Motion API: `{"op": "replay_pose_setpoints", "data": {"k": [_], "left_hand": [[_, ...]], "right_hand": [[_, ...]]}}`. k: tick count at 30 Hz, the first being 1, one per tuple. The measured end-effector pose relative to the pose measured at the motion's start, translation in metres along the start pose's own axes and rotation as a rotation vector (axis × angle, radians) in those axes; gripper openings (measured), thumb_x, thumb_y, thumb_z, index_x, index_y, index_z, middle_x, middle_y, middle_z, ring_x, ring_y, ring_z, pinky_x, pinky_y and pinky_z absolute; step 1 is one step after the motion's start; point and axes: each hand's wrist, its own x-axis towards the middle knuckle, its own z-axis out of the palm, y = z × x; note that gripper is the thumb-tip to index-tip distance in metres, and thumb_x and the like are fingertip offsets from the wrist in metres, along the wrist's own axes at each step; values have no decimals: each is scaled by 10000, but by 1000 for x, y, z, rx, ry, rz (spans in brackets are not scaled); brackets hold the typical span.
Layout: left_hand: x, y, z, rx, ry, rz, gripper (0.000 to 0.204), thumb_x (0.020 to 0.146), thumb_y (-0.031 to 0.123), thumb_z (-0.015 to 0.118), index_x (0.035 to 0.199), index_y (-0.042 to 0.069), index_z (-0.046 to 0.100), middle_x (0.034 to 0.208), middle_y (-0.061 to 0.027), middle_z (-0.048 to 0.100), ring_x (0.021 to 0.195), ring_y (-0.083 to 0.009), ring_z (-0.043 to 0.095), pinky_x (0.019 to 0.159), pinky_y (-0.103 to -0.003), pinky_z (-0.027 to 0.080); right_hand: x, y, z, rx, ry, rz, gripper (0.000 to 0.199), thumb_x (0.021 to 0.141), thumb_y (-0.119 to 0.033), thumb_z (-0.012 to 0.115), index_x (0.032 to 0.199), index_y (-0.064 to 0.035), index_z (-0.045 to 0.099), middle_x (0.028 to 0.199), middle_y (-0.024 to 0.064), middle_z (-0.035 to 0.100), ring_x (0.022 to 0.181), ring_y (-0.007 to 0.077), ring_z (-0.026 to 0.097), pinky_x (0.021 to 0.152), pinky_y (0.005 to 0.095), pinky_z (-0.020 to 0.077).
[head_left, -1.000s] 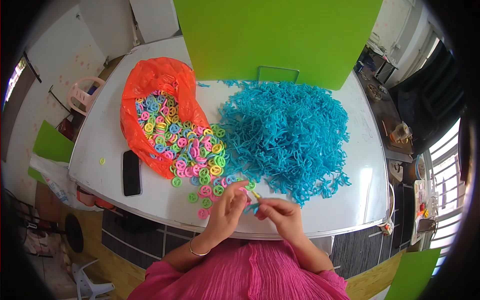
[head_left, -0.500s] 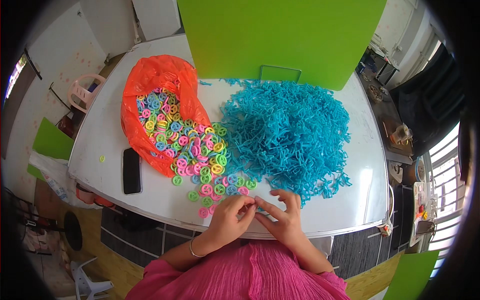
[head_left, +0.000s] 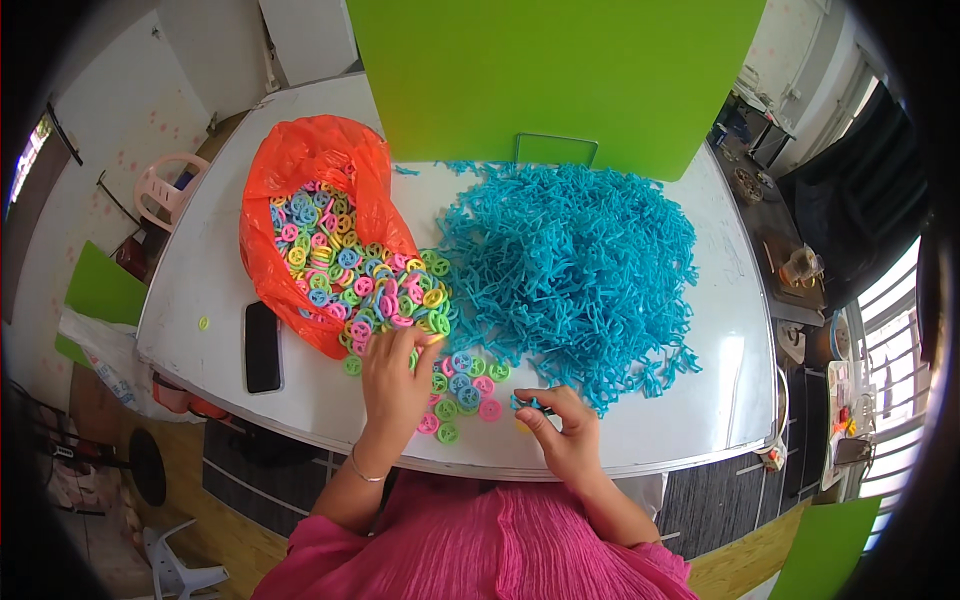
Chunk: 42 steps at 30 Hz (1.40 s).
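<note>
Our right hand (head_left: 567, 437) pinches one small blue plastic piece (head_left: 526, 403) above the white table (head_left: 690, 420), our left hand (head_left: 394, 378) pinches a yellow plastic ring (head_left: 436, 339) beside loose multicoloured plastic wheels (head_left: 365, 285), and we judge most remains, including that big heap of blue plastic strips (head_left: 575, 270).

Wide fisheye's peering down from the wearer's head, facing forward, hovering close above the white table (head_left: 190, 270)!

wht tbl (head_left: 660, 425) | red bag (head_left: 262, 235) | clrd rings (head_left: 467, 396) | blue pcs pile (head_left: 570, 265) | blk phone (head_left: 263, 347)
</note>
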Motion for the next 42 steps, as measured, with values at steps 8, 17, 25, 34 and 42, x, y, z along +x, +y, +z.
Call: {"op": "replay_pose_setpoints", "data": {"k": [8, 17, 25, 34, 42], "left_hand": [[-45, 45, 18, -1215, -251, -426, 69, 913, 42, 619, 956, -12, 624, 903, -65, 664, 816, -114, 623, 711, -234, 517], [-54, 41, 32, -1404, -115, -533, 107, 906, 29, 616, 999, -20, 632, 904, -111, 689, 780, -159, 671, 673, -283, 577], [-58, 41, 27, -1179, -21, -259, 99, 900, 4, 615, 988, -38, 631, 881, -125, 678, 722, -168, 671, 653, -272, 580], [-55, 36, 24, -1224, -102, -388, 87, 897, 8, 620, 956, -53, 634, 869, -118, 674, 712, -162, 667, 646, -271, 576], [-52, 41, 27, -1086, -45, -189, 90, 915, 43, 606, 964, -26, 638, 886, -83, 664, 712, -141, 651, 647, -264, 567]], "right_hand": [[-4, 9, 24, 343, 91, 203, 236, 925, -120, 624, 1109, 27, 646, 920, 56, 687, 830, 110, 607, 747, 237, 470], [-9, 16, 25, 443, 65, 176, 276, 941, -92, 594, 1189, 26, 618, 945, 59, 674, 829, 119, 646, 759, 238, 493], [0, 0, 20, -44, 99, -172, 351, 803, -69, 725, 1148, -41, 665, 715, 77, 614, 635, 186, 552, 620, 292, 443], [4, 2, 20, -303, 86, -373, 386, 737, -12, 752, 1115, -43, 677, 673, 58, 602, 613, 196, 554, 601, 302, 447], [3, 7, 20, -288, 115, -338, 426, 714, -21, 759, 1129, -31, 665, 662, 50, 575, 625, 197, 561, 608, 308, 444]]}}
